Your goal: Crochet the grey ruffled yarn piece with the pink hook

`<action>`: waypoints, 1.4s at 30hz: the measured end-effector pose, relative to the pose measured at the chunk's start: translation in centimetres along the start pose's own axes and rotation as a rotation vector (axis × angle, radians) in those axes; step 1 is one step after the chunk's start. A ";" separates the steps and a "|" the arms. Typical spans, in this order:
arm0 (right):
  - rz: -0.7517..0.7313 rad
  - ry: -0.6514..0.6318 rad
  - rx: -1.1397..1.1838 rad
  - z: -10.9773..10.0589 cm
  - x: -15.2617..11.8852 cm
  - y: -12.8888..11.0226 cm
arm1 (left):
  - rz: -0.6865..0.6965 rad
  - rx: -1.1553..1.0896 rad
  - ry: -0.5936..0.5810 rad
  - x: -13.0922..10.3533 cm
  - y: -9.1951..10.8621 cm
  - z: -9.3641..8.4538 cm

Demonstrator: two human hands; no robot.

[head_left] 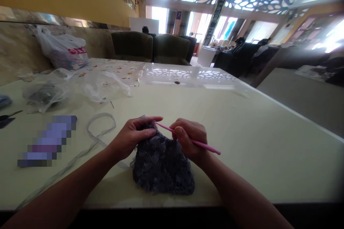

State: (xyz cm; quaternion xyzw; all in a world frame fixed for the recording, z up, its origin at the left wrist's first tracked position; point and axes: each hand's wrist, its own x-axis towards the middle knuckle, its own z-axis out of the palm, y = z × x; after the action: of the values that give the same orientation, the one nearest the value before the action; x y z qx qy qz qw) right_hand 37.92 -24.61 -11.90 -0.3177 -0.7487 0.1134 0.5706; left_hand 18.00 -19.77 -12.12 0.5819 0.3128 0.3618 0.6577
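Note:
A dark grey-blue crocheted piece (163, 164) with ruffled, petal-like texture hangs from my hands over the near edge of the table. My left hand (135, 134) pinches its upper left edge between thumb and fingers, with the index finger stretched out. In my right hand (189, 137) is a pink crochet hook (205, 146), held like a pen. The hook's tip meets the top edge of the piece beside my left fingertips. A sheer grey ribbon-like yarn (88, 148) loops on the table left of the piece and runs behind my left forearm.
A pixelated purple oblong (49, 143) and dark scissors (8, 118) lie at the left. Thin plastic bags (104, 86) and a full white carrier bag (64, 48) stand farther back, near a patterned cloth (118, 69). Dark armchairs (131, 46) are beyond the pale glossy table (242, 132).

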 end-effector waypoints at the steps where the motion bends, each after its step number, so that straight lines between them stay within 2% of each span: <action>1: -0.001 -0.006 0.000 0.0 0.0 0.0 | 0.002 0.009 -0.003 0.0 0.0 0.0; 11: -0.027 -0.085 -0.064 0.3 0.2 0.2 | 0.057 0.123 -0.026 -0.1 -0.1 -0.2; 17: -0.221 -0.154 -0.316 0.8 0.0 0.9 | 0.058 0.118 -0.055 -0.1 0.0 -0.1; 24: -0.262 -0.116 -0.482 1.3 -0.3 0.9 | 0.063 0.072 -0.047 -0.3 0.1 0.0; 26: -0.257 -0.070 -0.491 1.3 -0.4 0.9 | 0.070 0.058 -0.048 -0.2 0.1 0.0; 30: -0.209 0.042 -0.426 1.3 -0.5 1.0 | 0.050 0.018 -0.005 -0.1 -0.2 0.2; 34: -0.157 0.073 -0.207 0.7 -0.3 0.8 | -0.001 -0.030 0.015 0.1 -0.4 0.2; 37: -0.119 0.044 -0.094 0.3 -0.1 0.3 | -0.014 -0.027 0.032 0.1 -0.4 0.2; 42: -0.098 -0.032 -0.091 0.2 0.1 0.1 | -0.011 0.000 0.018 0.0 -0.4 0.2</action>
State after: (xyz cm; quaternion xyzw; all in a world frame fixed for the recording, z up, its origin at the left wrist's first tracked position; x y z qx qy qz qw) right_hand 37.78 -24.44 -11.87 -0.3045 -0.7769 0.0560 0.5483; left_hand 18.22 -19.89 -12.45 0.5769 0.3221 0.3632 0.6569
